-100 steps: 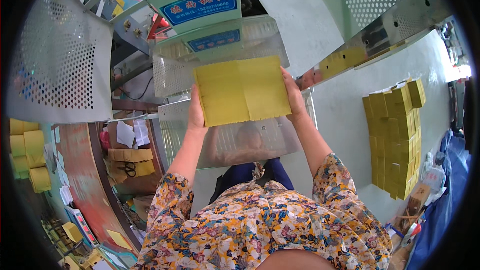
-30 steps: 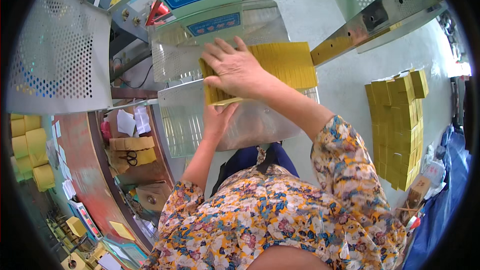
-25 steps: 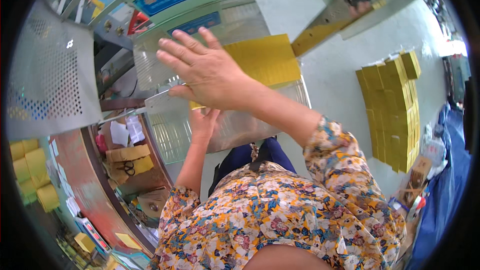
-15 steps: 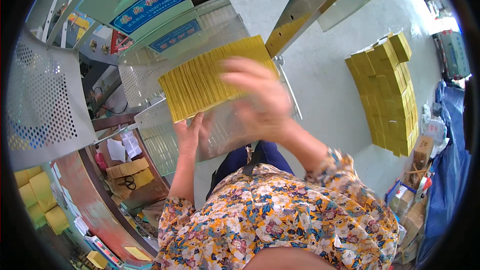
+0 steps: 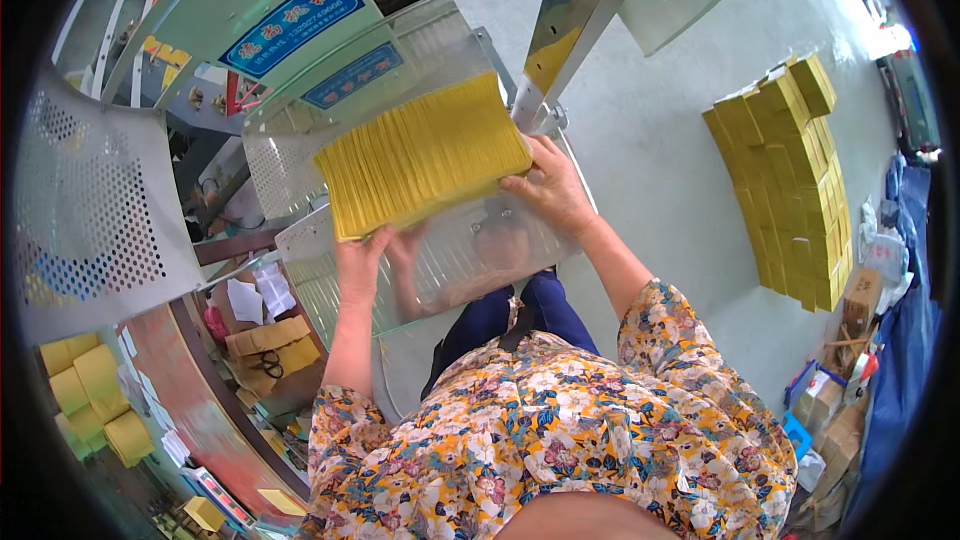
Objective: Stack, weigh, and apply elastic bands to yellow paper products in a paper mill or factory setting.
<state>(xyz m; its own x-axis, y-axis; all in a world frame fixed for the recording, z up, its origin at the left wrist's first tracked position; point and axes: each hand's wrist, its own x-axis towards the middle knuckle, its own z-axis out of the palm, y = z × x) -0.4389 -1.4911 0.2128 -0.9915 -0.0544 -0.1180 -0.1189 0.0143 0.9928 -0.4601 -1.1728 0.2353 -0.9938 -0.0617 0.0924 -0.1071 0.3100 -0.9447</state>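
Observation:
A long row of yellow paper sheets (image 5: pixel 420 155), packed on edge, lies on the shiny metal tray (image 5: pixel 450 270) of a machine in front of me. My left hand (image 5: pixel 360 252) grips the near left end of the row, its thumb on the front side and the other fingers hidden beneath or behind. At the opposite end my right hand (image 5: pixel 552 188) is closed round the corner, thumb on the near face and fingertips on the end. Between them the sheets are pressed together. Both hands are mirrored faintly in the tray's surface.
The pale green machine housing (image 5: pixel 290 15) rises behind the sheets, with a metal post (image 5: pixel 565 40) to the right. A perforated panel (image 5: pixel 90 210) stands at left. Stacked yellow bundles (image 5: pixel 780 180) sit on the floor at right. Scissors (image 5: pixel 268 365) lie on cardboard at lower left.
My right hand, blurred above the sheets before, has moved down to the right end of the row and taken hold there. The left hand stays at the left end.

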